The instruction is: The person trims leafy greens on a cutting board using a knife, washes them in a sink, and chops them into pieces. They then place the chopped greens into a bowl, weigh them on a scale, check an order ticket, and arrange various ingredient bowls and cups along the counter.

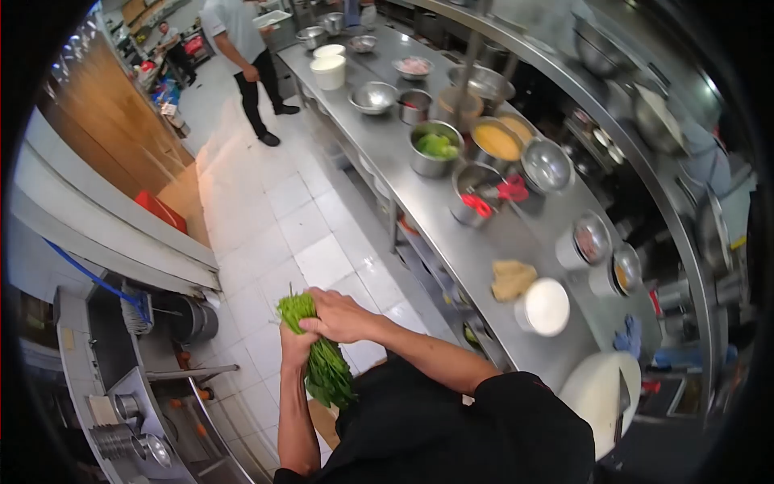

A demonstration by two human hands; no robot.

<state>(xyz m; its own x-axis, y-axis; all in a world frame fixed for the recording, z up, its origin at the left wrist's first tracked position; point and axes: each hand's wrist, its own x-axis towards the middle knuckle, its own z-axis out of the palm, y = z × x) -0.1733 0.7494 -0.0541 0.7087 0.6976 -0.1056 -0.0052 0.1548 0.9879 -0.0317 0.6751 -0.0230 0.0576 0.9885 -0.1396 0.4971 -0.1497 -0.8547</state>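
Closest to me on the feed: wearer's black shirt (468, 427), filling the bottom. Next, the steel counter (500, 242) on the right, vessels parked along it, presumably for easy reach down the aisle. White board (580, 395) at its near end, by the right shoulder. Green bunch (330, 375): in front of the torso, off the counter, over the floor, leaves toward the body, stem ends up and away. I read that as a way to get at the stems. Pot (431, 168) on the counter confines loose greens. White tub (528, 310) sits near the board. Left hand (297, 345) wraps the bunch below the stem ends, so it likely carries the weight. Right hand (343, 315) curls over the stem end, thumb pressed in; far fingertips I can't make out. Red handles (476, 205) poke over a pot rim, probably for quick grabbing.
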